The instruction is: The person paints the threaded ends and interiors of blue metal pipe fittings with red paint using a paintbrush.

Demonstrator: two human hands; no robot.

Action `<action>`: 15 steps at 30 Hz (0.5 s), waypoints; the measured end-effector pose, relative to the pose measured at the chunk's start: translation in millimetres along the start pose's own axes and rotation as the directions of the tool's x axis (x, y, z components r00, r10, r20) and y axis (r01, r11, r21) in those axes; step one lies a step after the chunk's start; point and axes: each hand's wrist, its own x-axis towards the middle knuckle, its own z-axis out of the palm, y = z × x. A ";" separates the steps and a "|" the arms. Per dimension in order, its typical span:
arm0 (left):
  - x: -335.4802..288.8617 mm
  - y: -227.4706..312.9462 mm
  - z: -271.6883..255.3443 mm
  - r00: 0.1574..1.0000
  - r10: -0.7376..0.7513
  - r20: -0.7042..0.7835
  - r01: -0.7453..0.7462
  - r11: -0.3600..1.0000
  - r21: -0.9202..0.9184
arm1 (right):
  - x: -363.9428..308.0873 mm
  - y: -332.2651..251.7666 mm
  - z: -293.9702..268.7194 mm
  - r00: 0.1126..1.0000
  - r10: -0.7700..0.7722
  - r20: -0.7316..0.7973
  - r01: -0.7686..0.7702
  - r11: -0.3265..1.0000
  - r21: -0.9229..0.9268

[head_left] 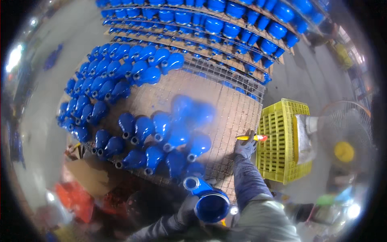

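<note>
My gloved left hand (187,211) is closed on the side of a glossy blue hollow fitting (212,207). Its wide round mouth faces up, and a smaller ringed opening (191,184) points away to the left. In my gloved right hand (245,148), out beside the mesh rack's right edge, is a slim yellow tool with a red end (253,138); its exact kind does not show. Many blue bulb-shaped fittings (144,128) with narrow necks lie in rows across the wire mesh rack (225,117). Some at the rack's middle are blurred.
Right of the rack stands a yellow plastic crate (278,141), with a fan (344,152) beyond it. Stacked shelves of more blue parts (213,26) rise at the far side. Brown cardboard (89,176) and a red bag (74,200) are at the near left.
</note>
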 end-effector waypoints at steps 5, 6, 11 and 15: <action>-67.0 -27.4 3.5 0.955 0.292 -0.045 -0.258 0.897 0.359 | -10.9 -14.6 -18.8 0.996 -0.018 -0.085 0.032 0.986 0.164; -77.3 -29.4 5.2 0.925 0.368 -0.094 -0.275 0.820 0.502 | -14.0 -15.4 -24.9 0.999 -0.006 -0.036 0.011 0.991 0.137; -112.1 -34.8 15.9 0.848 0.527 -0.052 -0.416 0.725 0.549 | -39.9 3.9 -47.3 0.988 -0.136 0.067 0.131 0.989 0.065; -123.7 -30.4 8.1 0.763 0.641 -0.076 -0.505 0.666 0.549 | -90.9 33.5 -71.6 0.967 -0.244 0.069 0.201 0.904 0.376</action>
